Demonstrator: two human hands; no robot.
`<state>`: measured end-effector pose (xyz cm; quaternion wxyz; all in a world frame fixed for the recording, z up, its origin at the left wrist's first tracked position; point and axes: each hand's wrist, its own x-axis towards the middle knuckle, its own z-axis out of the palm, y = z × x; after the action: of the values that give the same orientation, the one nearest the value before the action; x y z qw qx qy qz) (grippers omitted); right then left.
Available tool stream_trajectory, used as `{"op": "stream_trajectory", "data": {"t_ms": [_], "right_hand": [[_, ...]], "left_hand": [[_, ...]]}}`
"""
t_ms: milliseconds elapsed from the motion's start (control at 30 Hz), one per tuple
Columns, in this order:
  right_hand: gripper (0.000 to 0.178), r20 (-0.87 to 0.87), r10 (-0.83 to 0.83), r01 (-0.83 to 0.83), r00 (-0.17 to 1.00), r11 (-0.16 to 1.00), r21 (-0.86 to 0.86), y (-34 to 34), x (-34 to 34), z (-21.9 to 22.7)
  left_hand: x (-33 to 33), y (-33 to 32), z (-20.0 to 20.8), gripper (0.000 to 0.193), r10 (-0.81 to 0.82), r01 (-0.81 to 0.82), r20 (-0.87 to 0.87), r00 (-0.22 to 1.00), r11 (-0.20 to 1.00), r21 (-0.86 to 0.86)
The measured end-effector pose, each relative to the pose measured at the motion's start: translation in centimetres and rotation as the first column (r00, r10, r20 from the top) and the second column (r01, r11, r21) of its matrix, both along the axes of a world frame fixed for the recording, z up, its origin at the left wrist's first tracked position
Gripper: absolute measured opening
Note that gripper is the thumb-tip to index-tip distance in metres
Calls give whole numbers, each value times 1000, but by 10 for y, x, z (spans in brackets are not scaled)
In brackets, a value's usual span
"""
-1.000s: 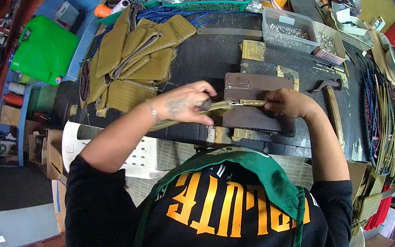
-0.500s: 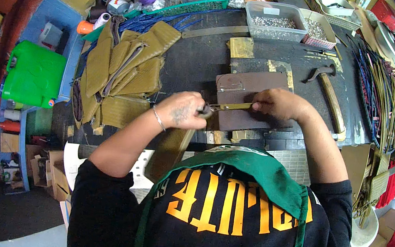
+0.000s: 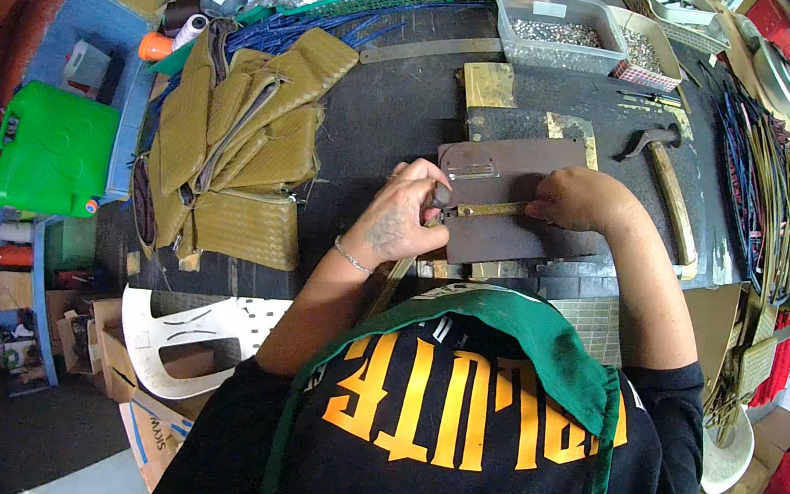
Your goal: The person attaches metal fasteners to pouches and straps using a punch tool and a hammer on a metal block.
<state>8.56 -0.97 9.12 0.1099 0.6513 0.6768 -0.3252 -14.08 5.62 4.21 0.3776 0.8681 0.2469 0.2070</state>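
Note:
A narrow olive strap stretches between my hands over a dark brown slab on the black table. My right hand pinches the strap's right end with closed fingers. At the other end, my left hand is closed round a small dark rounded piece, whose kind I cannot make out. Thumb and forefinger partly hide it. Below that hand, an olive strip hangs toward my lap. A clear, shiny flat item lies on the slab's upper left.
Folded olive woven pieces are heaped at left. A hammer lies right of the slab. Behind stand a clear bin of metal bits and a green basket. Bundled strips lie far right; a white chair is at lower left.
My left hand has turned upright and shifted slightly right, its fingers now higher round the dark piece. My right hand has moved slightly right and up, still pinching the strap.

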Motion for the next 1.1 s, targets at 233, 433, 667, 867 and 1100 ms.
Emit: {"op": "stream_trajectory", "data": {"t_ms": [233,433,667,867,1100], "right_hand": [[36,179,59,-43,982,995,-92,17,-5,2],[40,202,49,-44,978,999,-30,16,-1,6],[26,347,-105,-177,932,703,689,-11,-17,-7],[21,-212,279,-5,937,614,789,-20,-23,-46],[17,-308,353,2,883,654,756,-6,-19,-44]], "left_hand": [[14,-6,-1,14,-60,62,68,996,998,-29],[14,-5,-4,14,-94,88,23,995,978,187],[14,-6,2,15,-63,63,-5,998,990,126],[14,-5,0,15,-47,46,3,999,997,56],[9,0,-7,17,-108,106,14,994,986,127]]}}
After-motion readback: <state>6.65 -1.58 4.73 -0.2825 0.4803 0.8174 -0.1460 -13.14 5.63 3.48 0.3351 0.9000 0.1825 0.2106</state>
